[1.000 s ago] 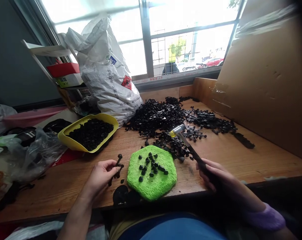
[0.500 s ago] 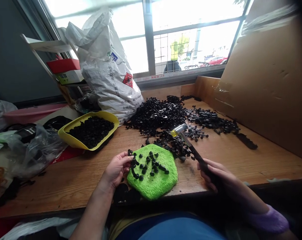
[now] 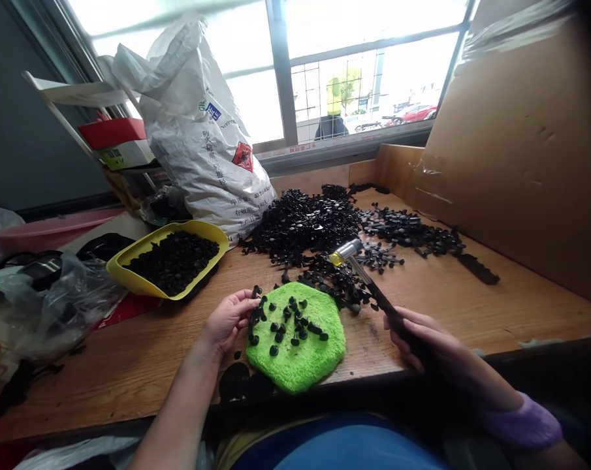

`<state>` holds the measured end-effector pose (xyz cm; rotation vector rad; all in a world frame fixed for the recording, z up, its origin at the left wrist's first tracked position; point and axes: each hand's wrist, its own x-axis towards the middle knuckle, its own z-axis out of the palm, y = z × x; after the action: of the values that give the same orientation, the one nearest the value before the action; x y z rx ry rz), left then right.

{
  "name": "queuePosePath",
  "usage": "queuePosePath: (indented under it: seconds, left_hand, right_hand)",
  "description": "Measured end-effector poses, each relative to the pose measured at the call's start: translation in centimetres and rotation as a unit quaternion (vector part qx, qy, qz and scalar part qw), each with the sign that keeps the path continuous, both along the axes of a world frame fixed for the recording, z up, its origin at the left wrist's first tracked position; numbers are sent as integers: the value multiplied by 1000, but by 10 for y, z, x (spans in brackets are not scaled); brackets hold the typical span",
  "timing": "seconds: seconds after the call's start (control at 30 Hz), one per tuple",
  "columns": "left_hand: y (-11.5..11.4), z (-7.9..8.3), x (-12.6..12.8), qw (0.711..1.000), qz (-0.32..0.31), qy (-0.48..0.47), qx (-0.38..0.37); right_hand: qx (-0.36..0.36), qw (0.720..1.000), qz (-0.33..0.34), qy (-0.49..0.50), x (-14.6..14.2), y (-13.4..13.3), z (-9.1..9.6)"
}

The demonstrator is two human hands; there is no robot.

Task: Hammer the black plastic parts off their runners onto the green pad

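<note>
Head view: left hand [image 3: 226, 318] rests at the left edge of the green pad [image 3: 298, 356], fingers curled together around a sprue [image 3: 254, 318], a short black runner with round studs along it; thumb and fingertips pinch it, with its lower end lying on the pad. Loose black studs [image 3: 295, 323] sit scattered on the pad's upper half, apart from the hand. Right hand [image 3: 420, 339] is closed round the dark handle of a hammer [image 3: 368, 284]; grip is a full wrap, fingers folded over the handle, no gap visible. Hammer shaft runs up and left from the hand; its metal head with yellow end hangs above the near edge of the black pile [image 3: 324, 225], just beyond the pad's far right corner; cannot tell whether head touches the parts below. Pad lies near the front edge of the wooden table [image 3: 471, 307], between the two hands. Pile spreads across the far middle of the table, trailing right toward the cardboard [image 3: 520, 150]. Yellow tray [image 3: 143, 284] filled with black pieces stands left of the pile, well apart from the left hand. White sack [image 3: 202, 143] stands behind the tray against the window. Purple cuff [image 3: 523, 424] on the right wrist
</note>
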<state>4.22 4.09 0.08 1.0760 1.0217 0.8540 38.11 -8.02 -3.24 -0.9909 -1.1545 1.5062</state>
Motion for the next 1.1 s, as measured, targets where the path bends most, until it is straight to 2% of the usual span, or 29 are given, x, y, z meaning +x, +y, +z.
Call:
queuePosePath:
  seconds: [0.27,0.53,0.63,0.73,0.87,0.97,1.1]
  left_hand:
    - [6,1,0,998,-47,33,-3]
    - [11,-1,3,996,-47,73,-1]
    - [12,-2,4,997,-48,62,-5]
    - [11,-2,5,998,-48,43,-13]
    - [10,-2,7,998,-47,33,-19]
    - [10,0,7,998,-49,25,-17]
    - [12,-2,7,998,-52,24,-14]
  right_hand:
    - [4,1000,-1,3,0,-1,1]
    - [8,1000,-11,0,-4,-1,3]
    - [7,999,-28,-39,-9,-1,8]
    - [22,991,-30,-132,-10,0,12]
    - [134,942,-41,-306,-13,8,23]
    - [197,898,-10,-394,-27,20,35]
    - [251,814,8,-523,-50,36,45]
